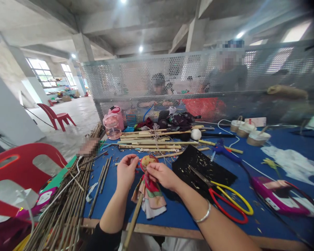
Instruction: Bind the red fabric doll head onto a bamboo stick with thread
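A cloth-wrapped bundle (149, 160) with a round patterned head and a gathered, flared skirt of red, pink and green fabric sits on a bamboo stick (133, 223). My right hand (161, 174) pinches the gathered neck of the cloth just below the round head. On the left side of the head, my left hand (127, 170) has its thumb and fingertips pressed together; what they hold, perhaps something thin and red, is too small to make out. The stick slants down past the table's front edge.
Scissors (225, 198) with red and yellow handles lie on a black cloth (196, 164) at the right. Beyond are a blue glue gun (226, 151), a magenta power strip (277, 195) and bamboo sticks (146, 143). Long twigs (65, 202) line the left side. People sit behind a mesh screen (136, 76).
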`<state>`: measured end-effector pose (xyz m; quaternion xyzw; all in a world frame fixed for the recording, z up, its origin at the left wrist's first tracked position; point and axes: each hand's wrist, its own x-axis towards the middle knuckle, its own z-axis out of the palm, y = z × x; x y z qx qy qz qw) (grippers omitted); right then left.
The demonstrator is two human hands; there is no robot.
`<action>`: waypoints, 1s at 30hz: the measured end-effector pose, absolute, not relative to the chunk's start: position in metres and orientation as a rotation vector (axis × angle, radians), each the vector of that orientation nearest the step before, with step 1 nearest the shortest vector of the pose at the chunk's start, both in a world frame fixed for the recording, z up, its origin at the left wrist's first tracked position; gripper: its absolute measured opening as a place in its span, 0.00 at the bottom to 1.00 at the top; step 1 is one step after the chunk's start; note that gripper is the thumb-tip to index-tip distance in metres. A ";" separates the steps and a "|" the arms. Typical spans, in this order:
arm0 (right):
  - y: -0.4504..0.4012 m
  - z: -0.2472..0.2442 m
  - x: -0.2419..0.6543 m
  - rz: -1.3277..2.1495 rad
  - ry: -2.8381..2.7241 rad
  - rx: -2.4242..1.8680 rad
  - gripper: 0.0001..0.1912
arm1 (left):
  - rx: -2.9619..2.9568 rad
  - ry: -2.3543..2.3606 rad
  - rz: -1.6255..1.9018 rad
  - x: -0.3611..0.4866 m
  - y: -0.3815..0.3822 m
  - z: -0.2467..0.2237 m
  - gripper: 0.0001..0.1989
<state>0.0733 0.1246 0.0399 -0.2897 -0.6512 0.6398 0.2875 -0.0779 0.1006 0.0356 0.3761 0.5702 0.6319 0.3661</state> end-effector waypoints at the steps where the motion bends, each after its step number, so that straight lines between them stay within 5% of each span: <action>1: 0.125 0.040 0.073 1.678 -1.746 -0.796 0.22 | 0.969 1.533 1.672 -0.079 0.099 0.035 0.17; 5: 0.125 0.038 0.074 1.551 -1.766 -0.892 0.20 | 1.229 1.715 2.128 -0.080 0.077 0.038 0.14; 11: 0.123 0.039 0.077 1.492 -1.888 -0.821 0.21 | 1.883 1.467 1.256 -0.073 0.057 0.050 0.24; 16: 0.123 0.038 0.076 1.482 -1.912 -0.797 0.19 | 1.746 1.621 1.264 -0.075 0.066 0.039 0.11; 21: 0.119 0.037 0.073 1.145 -2.044 -0.875 0.08 | 1.593 1.803 1.295 -0.073 0.069 0.037 0.19; 30: 0.115 0.044 0.076 0.626 -2.142 -0.777 0.07 | 1.421 1.702 1.253 -0.074 0.074 0.034 0.26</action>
